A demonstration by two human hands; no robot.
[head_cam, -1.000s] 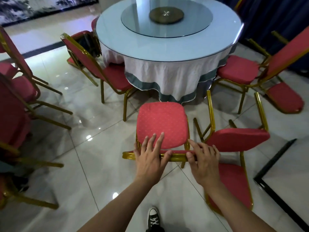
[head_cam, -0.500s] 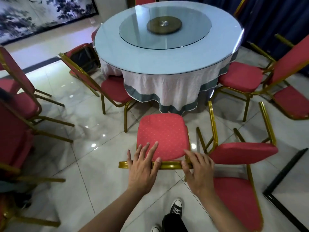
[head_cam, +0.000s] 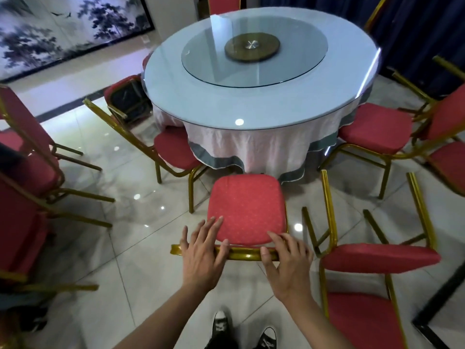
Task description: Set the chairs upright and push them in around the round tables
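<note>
Both grips, left hand point(head_cam: 202, 250) and right hand point(head_cam: 285, 260), press flat-fingered (released) on the chair point(head_cam: 247, 210) back.

Glossy pale marble-look tiled floor point(head_cam: 141, 260) with thin grout lines, ceiling-light spots reflecting off it. Dark border strip in the floor point(head_cam: 450, 295) at the near right. Large black-framed ink-wash landscape painting point(head_cam: 63, 28) of trees on the far left wall, above a plain cream wall base point(head_cam: 83, 79). Dark navy curtains point(head_cam: 412, 26) across the far right. Lighting dim and cool.
</note>
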